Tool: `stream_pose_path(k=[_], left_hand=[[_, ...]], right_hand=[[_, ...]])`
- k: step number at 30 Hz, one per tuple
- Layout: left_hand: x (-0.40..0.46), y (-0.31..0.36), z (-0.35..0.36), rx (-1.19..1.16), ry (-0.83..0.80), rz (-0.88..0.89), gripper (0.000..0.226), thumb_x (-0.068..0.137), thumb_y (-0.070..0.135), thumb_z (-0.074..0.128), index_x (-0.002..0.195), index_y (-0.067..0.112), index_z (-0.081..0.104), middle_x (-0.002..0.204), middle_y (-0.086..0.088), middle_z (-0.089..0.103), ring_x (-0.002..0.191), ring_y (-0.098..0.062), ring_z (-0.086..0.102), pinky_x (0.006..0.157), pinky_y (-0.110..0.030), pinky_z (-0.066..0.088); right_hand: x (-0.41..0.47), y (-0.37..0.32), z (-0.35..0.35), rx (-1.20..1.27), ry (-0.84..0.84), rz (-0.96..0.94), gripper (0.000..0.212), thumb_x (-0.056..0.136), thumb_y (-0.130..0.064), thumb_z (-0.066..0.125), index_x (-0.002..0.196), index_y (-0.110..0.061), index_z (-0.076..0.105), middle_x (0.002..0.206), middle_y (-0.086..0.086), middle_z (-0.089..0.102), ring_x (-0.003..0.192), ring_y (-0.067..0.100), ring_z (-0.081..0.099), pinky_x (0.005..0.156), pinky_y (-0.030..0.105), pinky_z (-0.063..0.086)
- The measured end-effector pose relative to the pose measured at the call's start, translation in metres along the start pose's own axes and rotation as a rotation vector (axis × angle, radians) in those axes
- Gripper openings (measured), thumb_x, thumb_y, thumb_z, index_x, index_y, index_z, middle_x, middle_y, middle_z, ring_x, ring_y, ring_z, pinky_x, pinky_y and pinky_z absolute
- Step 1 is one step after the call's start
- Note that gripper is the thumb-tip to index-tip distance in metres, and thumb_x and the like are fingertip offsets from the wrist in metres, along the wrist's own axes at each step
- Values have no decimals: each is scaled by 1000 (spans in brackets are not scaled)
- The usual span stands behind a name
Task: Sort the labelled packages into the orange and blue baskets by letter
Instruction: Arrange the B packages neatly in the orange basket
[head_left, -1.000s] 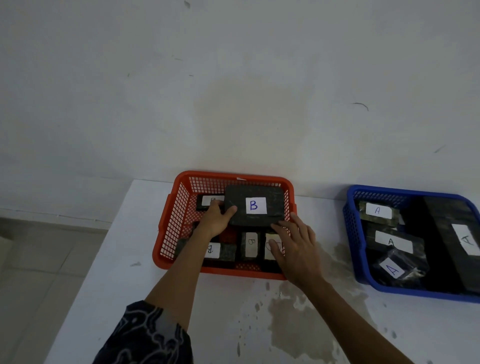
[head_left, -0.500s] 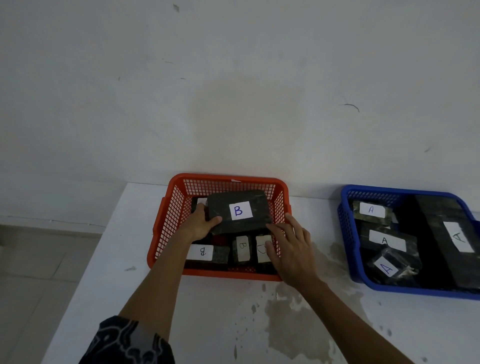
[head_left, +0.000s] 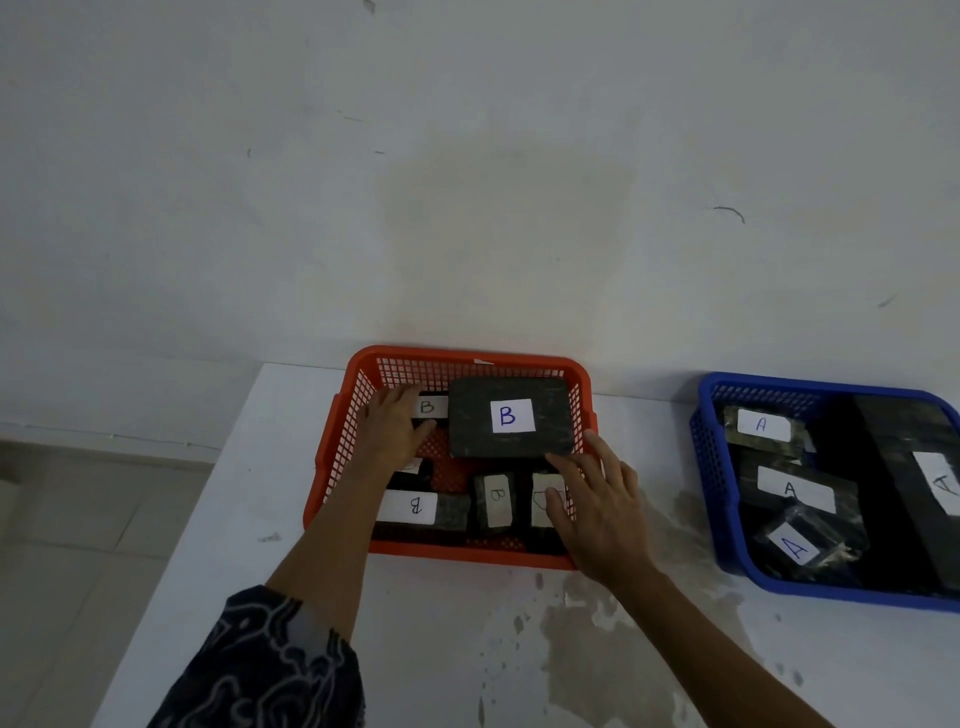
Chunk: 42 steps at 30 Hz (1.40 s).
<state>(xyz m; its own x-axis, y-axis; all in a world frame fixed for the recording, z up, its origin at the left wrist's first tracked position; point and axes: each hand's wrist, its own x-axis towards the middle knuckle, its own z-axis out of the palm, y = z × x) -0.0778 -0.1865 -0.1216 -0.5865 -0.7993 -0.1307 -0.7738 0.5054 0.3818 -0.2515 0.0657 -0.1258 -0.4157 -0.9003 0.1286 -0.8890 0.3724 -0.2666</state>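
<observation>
The orange basket (head_left: 467, 354) stands at the table's back edge and holds several black packages labelled B. The largest B package (head_left: 511, 415) lies flat in its back right part, on top of the others. My left hand (head_left: 395, 423) is inside the basket just left of that package, fingers loose, resting by a small B package (head_left: 428, 406). My right hand (head_left: 597, 501) hovers over the front right corner with spread fingers, fingertips near the large package's front edge. The blue basket (head_left: 707, 467) at the right holds several A packages (head_left: 789, 488).
The white table (head_left: 441, 634) has a stained, peeling patch in front of the baskets. Its left edge drops to a tiled floor (head_left: 78, 519). A white wall (head_left: 467, 182) rises directly behind both baskets.
The large B package went down flat into the back of the orange basket. My left hand let go of it and slid to its left. My right hand stayed by the front right corner.
</observation>
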Motion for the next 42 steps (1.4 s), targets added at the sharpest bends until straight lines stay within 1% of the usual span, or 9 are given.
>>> stream_pose_path(k=[3, 9, 13, 18, 23, 28, 32, 36, 42], left_hand=[[8, -9, -3, -21, -124, -27, 66, 95, 40, 59, 151, 16, 34, 151, -13, 40, 138, -32, 38, 115, -49, 32], [6, -17, -4, -200, -124, -78, 50, 85, 30, 75, 128, 11, 60, 132, -13, 53, 115, -27, 55, 100, -39, 47], [4, -14, -4, -315, -155, -208, 51, 86, 30, 74, 125, 8, 48, 118, -12, 63, 98, -23, 61, 79, -31, 47], [-12, -12, -6, -467, 76, -342, 41, 95, 22, 63, 129, 6, 46, 119, -18, 65, 97, -26, 64, 70, -30, 49], [-30, 0, -2, -218, 132, -307, 49, 95, 30, 59, 138, 9, 47, 129, -16, 57, 115, -32, 59, 90, -44, 54], [-33, 25, 3, 25, 374, -51, 44, 95, 38, 55, 134, 16, 54, 139, -8, 51, 131, -28, 45, 111, -46, 37], [-25, 39, 12, 97, 248, 75, 39, 97, 42, 48, 128, 21, 58, 130, -1, 61, 127, -22, 49, 111, -43, 32], [-22, 22, 17, 61, 87, -26, 36, 98, 42, 46, 121, 17, 58, 123, -6, 64, 118, -23, 57, 105, -45, 43], [-25, 23, 17, -121, 160, 8, 42, 97, 48, 49, 123, 17, 59, 119, -6, 66, 111, -22, 61, 98, -42, 49]], right_hand=[[0, -1, -2, 5, 0, 8, 51, 98, -53, 37, 140, -28, 50, 151, -1, 47, 151, 21, 21, 117, 47, 21], [0, -2, 0, 12, 15, 20, 53, 97, -54, 35, 138, -27, 53, 150, 0, 50, 149, 22, 25, 115, 45, 20], [0, 0, 1, 7, 18, 11, 49, 98, -52, 38, 139, -28, 50, 149, 0, 49, 150, 21, 23, 115, 44, 19], [0, -1, 0, -9, 2, 14, 51, 97, -54, 34, 138, -28, 51, 148, 0, 50, 149, 23, 26, 115, 51, 27], [0, -2, -3, -1, 1, 2, 52, 97, -51, 34, 139, -26, 51, 148, 1, 50, 150, 24, 25, 115, 52, 31], [0, -2, -1, -7, 10, -7, 49, 97, -49, 38, 138, -27, 51, 148, 1, 50, 150, 23, 24, 114, 50, 29], [0, -1, 1, -13, 14, 0, 47, 96, -49, 39, 138, -28, 48, 148, 0, 50, 150, 22, 24, 114, 49, 29], [1, 0, 3, 0, 27, 3, 47, 96, -49, 40, 138, -29, 46, 147, 0, 50, 150, 22, 25, 113, 49, 29], [1, 3, 8, 18, 35, 9, 50, 98, -51, 37, 139, -27, 48, 149, -1, 48, 151, 20, 21, 115, 46, 24]])
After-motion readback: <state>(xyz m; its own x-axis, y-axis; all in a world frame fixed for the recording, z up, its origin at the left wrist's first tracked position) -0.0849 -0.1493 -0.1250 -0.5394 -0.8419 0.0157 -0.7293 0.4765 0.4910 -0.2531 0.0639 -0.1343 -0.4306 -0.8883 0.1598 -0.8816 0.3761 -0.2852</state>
